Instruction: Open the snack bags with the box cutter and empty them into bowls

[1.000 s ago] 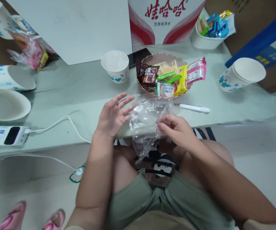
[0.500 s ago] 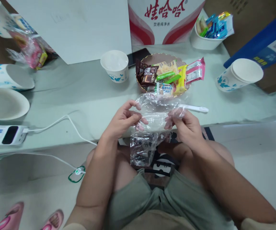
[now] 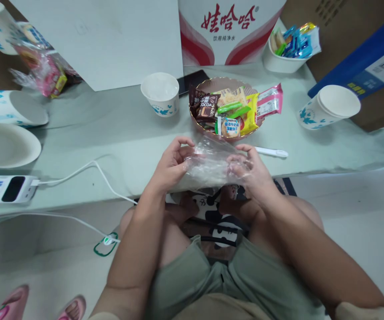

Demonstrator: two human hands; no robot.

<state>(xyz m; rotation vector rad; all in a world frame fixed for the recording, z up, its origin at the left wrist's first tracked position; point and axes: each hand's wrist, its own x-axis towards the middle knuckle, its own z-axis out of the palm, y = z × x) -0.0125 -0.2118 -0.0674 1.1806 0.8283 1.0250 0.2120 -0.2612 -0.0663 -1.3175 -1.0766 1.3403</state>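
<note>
Clear bag [image 3: 208, 169]: its long hanging end has risen; it now stretches between the hands at the table [image 3: 95, 133]'s front edge.
Left hand [image 3: 174, 163]: curled, thumb and fingers pinching the bag's left side.
Right hand [image 3: 254, 171]: fingers half-bent against the film; cannot tell whether they pinch it.
Bowl [image 3: 222, 83]: just beyond, holding wrapped snacks [image 3: 232, 109].

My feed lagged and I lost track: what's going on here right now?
A seated person's left hand and right hand hold a crumpled piece of clear plastic film between them, at the near edge of the table. Just beyond it sits a bowl of wrapped snacks. A white handle lies on the table beyond the right hand.
</note>
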